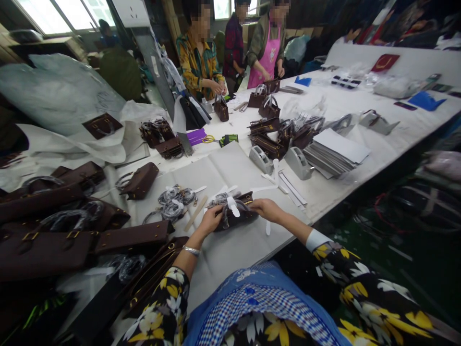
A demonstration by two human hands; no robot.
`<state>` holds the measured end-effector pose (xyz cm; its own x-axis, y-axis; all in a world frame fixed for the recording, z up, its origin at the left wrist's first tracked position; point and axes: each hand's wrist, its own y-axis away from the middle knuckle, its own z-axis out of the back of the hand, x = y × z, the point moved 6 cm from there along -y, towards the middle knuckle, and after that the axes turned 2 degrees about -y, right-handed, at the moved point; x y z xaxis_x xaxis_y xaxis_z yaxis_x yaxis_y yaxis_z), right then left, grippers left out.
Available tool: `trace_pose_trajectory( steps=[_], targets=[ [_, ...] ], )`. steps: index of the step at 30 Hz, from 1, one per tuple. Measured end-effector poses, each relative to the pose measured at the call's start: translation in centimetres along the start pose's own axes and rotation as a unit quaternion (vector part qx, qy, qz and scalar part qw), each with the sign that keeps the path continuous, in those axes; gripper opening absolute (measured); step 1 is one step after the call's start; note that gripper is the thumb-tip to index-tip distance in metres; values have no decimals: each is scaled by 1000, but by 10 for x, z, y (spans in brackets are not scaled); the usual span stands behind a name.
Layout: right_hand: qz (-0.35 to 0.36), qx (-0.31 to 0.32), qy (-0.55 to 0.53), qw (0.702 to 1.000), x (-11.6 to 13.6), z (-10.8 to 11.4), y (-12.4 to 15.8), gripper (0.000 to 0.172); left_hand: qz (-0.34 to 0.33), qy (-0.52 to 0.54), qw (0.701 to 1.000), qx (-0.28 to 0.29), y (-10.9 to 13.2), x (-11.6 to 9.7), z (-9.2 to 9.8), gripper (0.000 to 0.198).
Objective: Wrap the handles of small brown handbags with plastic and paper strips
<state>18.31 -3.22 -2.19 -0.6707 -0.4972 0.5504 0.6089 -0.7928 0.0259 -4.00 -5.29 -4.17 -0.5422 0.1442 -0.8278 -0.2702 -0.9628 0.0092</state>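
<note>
A small dark brown handbag (242,215) lies on white paper in front of me, its handle wrapped in clear plastic. My left hand (210,219) grips the bag's left end with curled fingers. My right hand (265,209) holds the bag's right end, fingers closed on it. A strip of white tape (233,206) sticks across the wrapped handle between my hands. A bundle of plastic-wrapped handles (175,200) lies just left of the bag.
Two tape dispensers (298,163) stand beyond the bag beside a stack of grey sheets (334,153). Several brown bags (54,235) pile up at my left. Three people work at the far end of the table. The table edge (324,214) runs close on my right.
</note>
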Motion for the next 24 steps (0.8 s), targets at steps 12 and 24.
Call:
trace_pose_trajectory(
  steps=[12, 24],
  targets=[
    [20, 4, -26, 999, 0, 4, -11, 30, -47, -177, 982, 51, -23, -16, -7, 27],
    [44, -67, 23, 997, 2, -9, 1, 31, 0, -253, 968, 1, 24, -22, 20, 23]
  ],
)
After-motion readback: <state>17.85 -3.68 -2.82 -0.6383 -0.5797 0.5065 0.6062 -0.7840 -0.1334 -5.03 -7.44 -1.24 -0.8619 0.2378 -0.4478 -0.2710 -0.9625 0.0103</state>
